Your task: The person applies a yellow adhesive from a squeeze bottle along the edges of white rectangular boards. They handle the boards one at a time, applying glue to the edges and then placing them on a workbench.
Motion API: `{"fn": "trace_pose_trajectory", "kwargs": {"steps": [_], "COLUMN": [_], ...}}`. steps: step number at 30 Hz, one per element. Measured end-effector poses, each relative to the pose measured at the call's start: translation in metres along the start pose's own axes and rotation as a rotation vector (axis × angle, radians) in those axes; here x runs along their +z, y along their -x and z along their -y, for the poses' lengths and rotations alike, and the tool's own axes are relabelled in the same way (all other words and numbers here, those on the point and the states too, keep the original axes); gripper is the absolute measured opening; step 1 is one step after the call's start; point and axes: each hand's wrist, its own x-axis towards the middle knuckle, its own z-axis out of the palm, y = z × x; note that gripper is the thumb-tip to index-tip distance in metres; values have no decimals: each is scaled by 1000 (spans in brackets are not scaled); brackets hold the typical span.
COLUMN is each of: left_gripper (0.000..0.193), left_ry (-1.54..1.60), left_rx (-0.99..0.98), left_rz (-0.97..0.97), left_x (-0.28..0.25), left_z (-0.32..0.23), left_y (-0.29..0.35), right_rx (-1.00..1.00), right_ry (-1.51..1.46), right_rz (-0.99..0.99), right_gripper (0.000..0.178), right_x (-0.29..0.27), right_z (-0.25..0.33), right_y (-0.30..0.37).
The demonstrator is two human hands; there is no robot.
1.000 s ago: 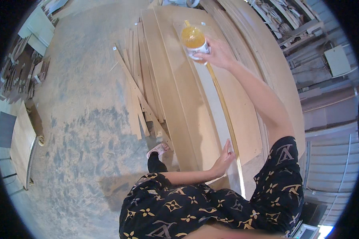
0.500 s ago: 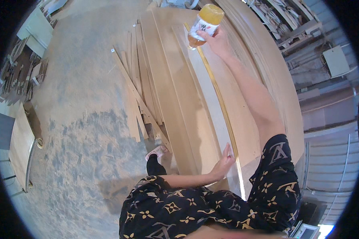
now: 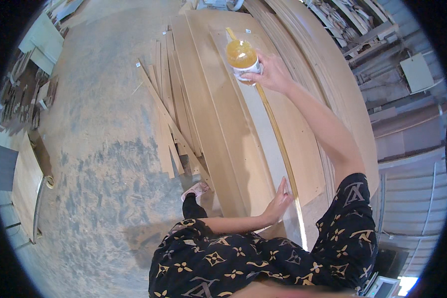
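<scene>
A clear bottle of yellow-amber liquid (image 3: 242,55) with a white label is tipped, its base toward me and its neck hidden below. My right hand (image 3: 272,74), fingers wrapped round its side, holds it above the far part of a long pale strip of board (image 3: 268,141). Along the strip's right edge runs a glossy yellow line (image 3: 274,119), ending close to my left hand; the edge nearer me looks white. My left hand (image 3: 278,204) grips the near part of the strip, with one digit pointing up along it and the other fingers bent at the edge.
Wide tan boards (image 3: 203,74) lie stacked beneath and beside the strip. Loose narrow wood strips (image 3: 171,119) lie crossed on the dusty floor (image 3: 99,124) to the left. A rack of offcuts (image 3: 355,25) stands far right, and a panel (image 3: 27,184) leans at left.
My right hand has brought the bottle nearer and slightly left along the strip, tilting its base toward me. My left hand stays in place on the strip.
</scene>
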Motion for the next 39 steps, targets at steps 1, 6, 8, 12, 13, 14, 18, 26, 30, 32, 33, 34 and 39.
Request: {"fn": "trace_pose_trajectory", "kwargs": {"steps": [1, 6, 8, 12, 13, 14, 18, 26, 30, 32, 33, 34, 39], "left_gripper": [81, 82, 81, 82, 82, 79, 75, 85, 85, 84, 84, 84, 82], "left_ry": [-5, 31, 34, 3, -10, -25, -48, -11, -27, -27, -25, -42, 5], "left_rx": [-12, 19, 31, 38, 47, 45, 22, 54, 50, 62, 80, 72, 12], "left_rz": [-4, -2, -6, 3, 7, 11, 29, -6, -1, -4, -15, -33, -25], "left_x": [0, 0, 1, 0, 0, -1, -1, 1, -1, -3, -4, -5, -8], "left_z": [0, 4, 7, 10, 10, 10, 7, 11, 15, 14, 13, 11, -6], "left_y": [1, 1, 1, 1, 0, 0, 3, 3, -1, -4, -5, -6, -4], "right_rx": [-25, 143, 171, 115, 114, 111, 325, 623, 748, 865, 968, 968, 1083], "right_ry": [48, 70, 60, 1, -14, -67, -400, -844, -973, -1080, -1096, -1167, -1228], "right_rz": [37, -47, -105, -114, -72, -90, -34, -527, -572, -539, -555, -564, -560], "right_gripper": [67, 63, 61, 60, 61, 59, 52, 52, 49, 48, 47, 46, 52], "right_x": [0, 8, 10, 5, 0, -1, -9, -52, -65, -67, -67, -66, -62], "right_z": [1, 0, -2, -2, 0, 2, 8, -4, -15, -19, -21, -22, -23], "right_y": [3, -13, -27, -23, -11, 0, 47, 90, 98, 101, 102, 105, 115]}}
